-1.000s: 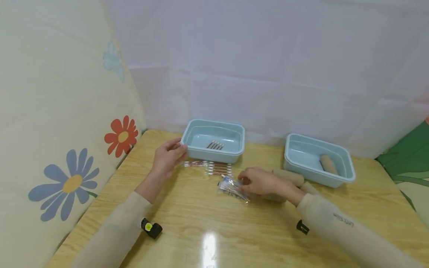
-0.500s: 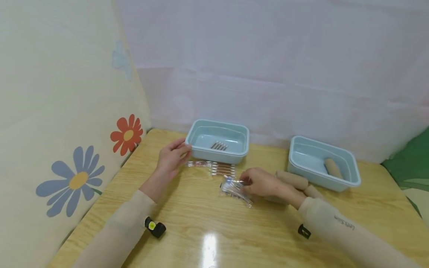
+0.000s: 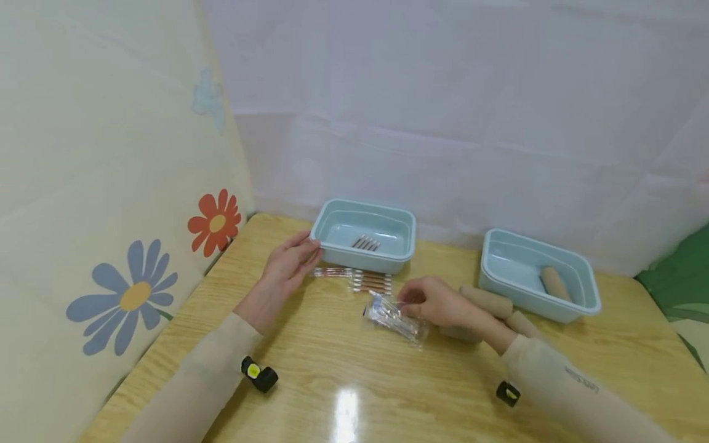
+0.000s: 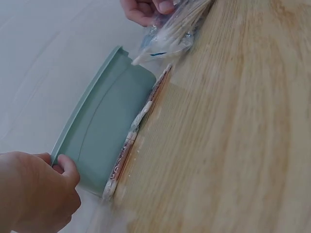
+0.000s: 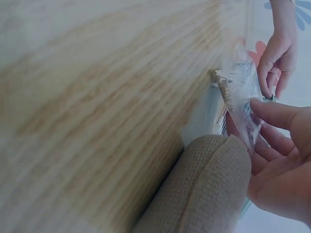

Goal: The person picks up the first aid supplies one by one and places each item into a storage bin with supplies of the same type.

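Note:
The left hand (image 3: 288,266) grips the left corner of a pale blue tray (image 3: 365,257) by its rim, thumb outside, as the left wrist view also shows. Several swabs (image 3: 367,243) lie inside that tray. In the right hand (image 3: 437,301) a clear plastic bag of swabs (image 3: 394,320) is pinched between thumb and fingers; the right wrist view shows the bag (image 5: 240,90) between them. Packets of brown-stemmed swabs (image 3: 372,282) lie along the tray's front side, just behind the bag.
A second blue tray (image 3: 532,294) stands at the right with a beige roll (image 3: 555,283) inside. More beige rolls (image 3: 487,301) lie beside the right hand and under its forearm. A flowered sheet (image 3: 133,184) hangs at the left, a pale cloth (image 3: 421,111) behind.
The view has shifted slightly, so everything sits a little further right. The bag has turned and spread slightly in the right hand. The left hand keeps its hold on the tray.

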`<state>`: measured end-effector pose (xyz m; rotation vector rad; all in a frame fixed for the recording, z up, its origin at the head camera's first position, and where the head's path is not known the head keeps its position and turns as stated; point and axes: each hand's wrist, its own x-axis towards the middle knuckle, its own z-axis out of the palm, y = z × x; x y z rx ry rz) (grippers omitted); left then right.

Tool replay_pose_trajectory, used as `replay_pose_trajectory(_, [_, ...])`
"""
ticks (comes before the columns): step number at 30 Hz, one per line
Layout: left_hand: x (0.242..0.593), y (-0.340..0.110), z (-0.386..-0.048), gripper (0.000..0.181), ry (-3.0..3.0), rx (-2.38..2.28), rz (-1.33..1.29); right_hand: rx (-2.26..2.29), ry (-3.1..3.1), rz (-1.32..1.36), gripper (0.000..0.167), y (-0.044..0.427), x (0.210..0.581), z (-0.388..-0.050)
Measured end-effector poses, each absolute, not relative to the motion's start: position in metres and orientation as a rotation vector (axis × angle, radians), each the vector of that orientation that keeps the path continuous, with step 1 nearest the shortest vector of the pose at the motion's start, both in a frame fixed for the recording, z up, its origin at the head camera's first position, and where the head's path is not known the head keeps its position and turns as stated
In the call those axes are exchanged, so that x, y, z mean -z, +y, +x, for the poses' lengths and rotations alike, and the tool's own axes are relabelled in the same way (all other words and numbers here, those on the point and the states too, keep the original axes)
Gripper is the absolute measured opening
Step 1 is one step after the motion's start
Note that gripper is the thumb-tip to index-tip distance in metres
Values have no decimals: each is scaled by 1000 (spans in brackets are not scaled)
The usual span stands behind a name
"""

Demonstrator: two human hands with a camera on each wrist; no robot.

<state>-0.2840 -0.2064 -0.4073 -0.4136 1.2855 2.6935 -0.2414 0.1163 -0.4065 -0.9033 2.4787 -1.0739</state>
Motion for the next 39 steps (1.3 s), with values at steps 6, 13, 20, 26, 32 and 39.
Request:
replay_pose_trajectory(6, [405, -205, -289, 60, 1218, -2715, -410, 1222, 2450, -791, 15, 118, 405, -238])
replay_pose_trajectory(13, [401, -206, -291, 62, 1212, -2724, -423, 1416, 2413, -667, 16, 121, 402, -234])
replay_pose_trajectory(20, [402, -208, -289, 65, 1224, -2727, -425, 1768, 2347, -435, 19, 120, 398, -232])
replay_pose_trajectory(26, [405, -211, -288, 65, 1230, -2716, -440, 2079, 2237, -363, 26, 120, 394, -232])
replay_pose_trajectory(32, [409, -210, -287, 64, 1250, -2699, -460, 2245, 2197, -339, 28, 121, 391, -236])
replay_pose_trajectory(39, [412, -207, -289, 63, 1232, -2716, -445, 2243, 2198, -261, 25, 118, 384, -247])
